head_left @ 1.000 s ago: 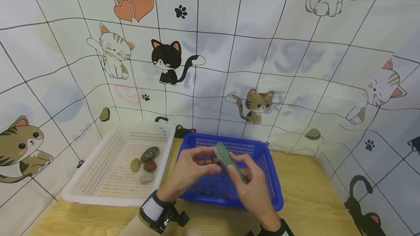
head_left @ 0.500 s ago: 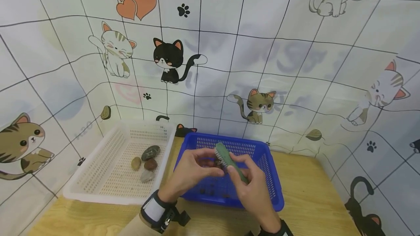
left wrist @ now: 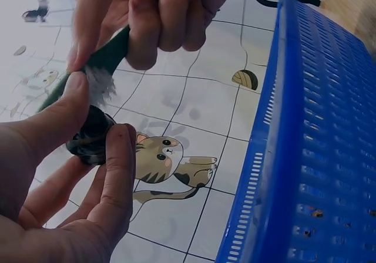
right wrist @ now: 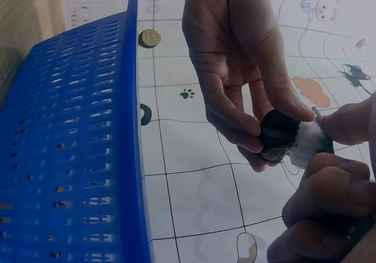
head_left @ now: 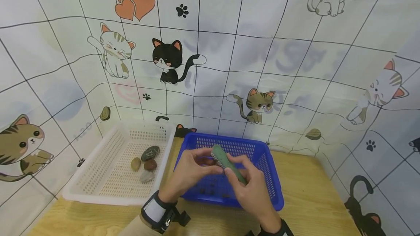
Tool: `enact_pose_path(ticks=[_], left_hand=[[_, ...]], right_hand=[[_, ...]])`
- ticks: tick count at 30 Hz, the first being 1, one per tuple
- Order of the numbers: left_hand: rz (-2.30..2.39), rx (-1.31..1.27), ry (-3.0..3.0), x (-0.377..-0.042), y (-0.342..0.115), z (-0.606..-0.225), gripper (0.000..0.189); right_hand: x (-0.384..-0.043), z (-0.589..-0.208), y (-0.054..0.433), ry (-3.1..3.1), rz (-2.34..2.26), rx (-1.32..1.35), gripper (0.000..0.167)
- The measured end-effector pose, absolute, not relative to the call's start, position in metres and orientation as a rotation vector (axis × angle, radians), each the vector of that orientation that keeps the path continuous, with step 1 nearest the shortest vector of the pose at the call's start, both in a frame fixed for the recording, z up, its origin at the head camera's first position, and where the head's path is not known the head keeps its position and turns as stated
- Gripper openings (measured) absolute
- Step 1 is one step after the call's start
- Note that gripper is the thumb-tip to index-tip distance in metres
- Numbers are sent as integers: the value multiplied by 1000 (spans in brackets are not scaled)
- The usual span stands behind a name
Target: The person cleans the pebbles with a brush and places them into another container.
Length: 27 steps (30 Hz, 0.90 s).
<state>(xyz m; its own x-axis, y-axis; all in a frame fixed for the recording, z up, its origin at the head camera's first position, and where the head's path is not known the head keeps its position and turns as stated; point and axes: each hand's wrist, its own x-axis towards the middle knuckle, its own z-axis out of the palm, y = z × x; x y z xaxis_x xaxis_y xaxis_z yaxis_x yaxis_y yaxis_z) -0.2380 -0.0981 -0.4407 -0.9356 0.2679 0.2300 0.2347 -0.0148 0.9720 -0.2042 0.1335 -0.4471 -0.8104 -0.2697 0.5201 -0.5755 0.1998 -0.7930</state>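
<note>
My left hand (head_left: 190, 172) pinches a dark, glossy stone (left wrist: 93, 135) between thumb and fingertips above the blue basket (head_left: 277, 192). A green brush (head_left: 224, 159) is in my right hand (head_left: 252, 190), its thumb and fingers curled round the handle. In the right wrist view the white bristles (right wrist: 306, 144) press against the stone (right wrist: 277, 137). From the head view, the brush and fingers hide most of that stone. Several small dark pieces (head_left: 206, 191) lie on the blue basket's floor, too blurred to identify.
To the left stands a white basket (head_left: 108, 177). It holds a dark veined stone (head_left: 150, 153), a reddish-brown one (head_left: 150, 165), a yellowish one (head_left: 135, 164) and a pale one (head_left: 146, 176). Both baskets rest on a wooden table (head_left: 305, 192) before a cat-patterned sheet (head_left: 213, 83).
The brush has shifted slightly left across the stone, covering more of it in the head view. My left hand stays almost in place, and the baskets have not moved.
</note>
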Motion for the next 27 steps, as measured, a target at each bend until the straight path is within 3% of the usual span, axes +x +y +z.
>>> enact_pose_path(ticks=[7,16,27], left_hand=[[2126,540,2256,-236,-98,-439,59],[2092,520,2292,-242,-100,-442,54],[2120,477,2280,-243,-102,-445,60]], right_hand=[[-209,-452,140,-2276,1573,677,31],[-209,-450,138,-2246,1530,847,32],[-212,-452,143,-2319,1461,767,31]])
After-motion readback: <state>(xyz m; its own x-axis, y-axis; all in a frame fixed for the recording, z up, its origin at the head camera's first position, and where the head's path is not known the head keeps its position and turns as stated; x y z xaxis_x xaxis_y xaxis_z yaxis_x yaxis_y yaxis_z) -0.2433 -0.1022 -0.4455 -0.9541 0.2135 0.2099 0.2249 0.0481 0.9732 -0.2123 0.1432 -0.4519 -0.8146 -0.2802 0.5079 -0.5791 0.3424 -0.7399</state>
